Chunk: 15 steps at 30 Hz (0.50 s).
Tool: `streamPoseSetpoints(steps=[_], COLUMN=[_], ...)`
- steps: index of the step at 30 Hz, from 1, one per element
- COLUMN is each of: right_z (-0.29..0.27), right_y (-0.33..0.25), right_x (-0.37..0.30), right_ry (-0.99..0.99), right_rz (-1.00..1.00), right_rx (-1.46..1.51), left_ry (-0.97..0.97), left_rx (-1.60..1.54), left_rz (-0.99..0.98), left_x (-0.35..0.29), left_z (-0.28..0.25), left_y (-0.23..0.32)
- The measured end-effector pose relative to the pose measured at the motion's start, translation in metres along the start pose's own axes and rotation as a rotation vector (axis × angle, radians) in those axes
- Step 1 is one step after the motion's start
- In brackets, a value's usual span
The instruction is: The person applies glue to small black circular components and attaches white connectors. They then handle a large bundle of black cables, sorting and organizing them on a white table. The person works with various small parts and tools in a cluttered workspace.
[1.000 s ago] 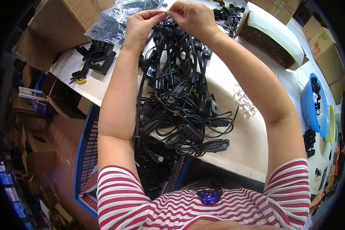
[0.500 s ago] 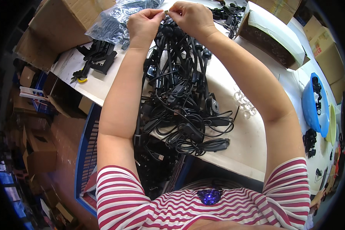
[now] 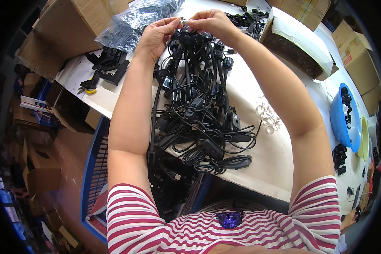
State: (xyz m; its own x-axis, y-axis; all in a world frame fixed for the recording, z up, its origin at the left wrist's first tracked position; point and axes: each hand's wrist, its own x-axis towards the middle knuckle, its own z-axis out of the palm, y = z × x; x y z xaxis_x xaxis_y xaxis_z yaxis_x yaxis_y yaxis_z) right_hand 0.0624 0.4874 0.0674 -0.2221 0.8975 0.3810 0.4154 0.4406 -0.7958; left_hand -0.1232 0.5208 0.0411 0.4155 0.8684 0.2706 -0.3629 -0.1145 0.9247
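My left hand (image 3: pixel 157 35) and my right hand (image 3: pixel 214 23) meet at the far end of a bundle of black cables (image 3: pixel 190 91). Thumb and fingers of each are pinched together around a small pale piece between them, too small to name. Beneath the hands, black round knobs and stiff black stems crowd together. The thin cords, with inline switches (image 3: pixel 211 147) and USB plugs, spread toward me over the table's near edge. Part of the bundle is hidden behind my left forearm.
Several clear rings (image 3: pixel 268 116) lie right of the cables. Leftward are black brackets (image 3: pixel 110 67), yellow-handled scissors (image 3: pixel 89 89) and a clear plastic bag (image 3: pixel 129 27). A white-topped box (image 3: pixel 300 38) and blue basin (image 3: pixel 338 118) stand right. A blue crate (image 3: pixel 93 169) sits below the table edge.
Both hands have come slightly nearer to me, still pinched together. My right fingers are stretched out more toward the left hand. The left part of the bundle has shifted a little.
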Motion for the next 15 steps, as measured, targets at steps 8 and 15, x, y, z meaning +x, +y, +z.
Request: streamPoseSetpoints(steps=[8,15], right_z=[0.007,0.012], right_y=[0.015,0.001], right_x=[-0.005,-0.007], right_ry=[-0.007,0.183], right_rz=[0.096,0.113], right_rx=[0.275,0.155], left_ry=[0.218,0.136], left_rx=[0.591,0.361], left_rz=[0.345,0.113], left_x=[0.007,-0.009], left_z=[0.007,0.017], left_y=[-0.01,0.007])
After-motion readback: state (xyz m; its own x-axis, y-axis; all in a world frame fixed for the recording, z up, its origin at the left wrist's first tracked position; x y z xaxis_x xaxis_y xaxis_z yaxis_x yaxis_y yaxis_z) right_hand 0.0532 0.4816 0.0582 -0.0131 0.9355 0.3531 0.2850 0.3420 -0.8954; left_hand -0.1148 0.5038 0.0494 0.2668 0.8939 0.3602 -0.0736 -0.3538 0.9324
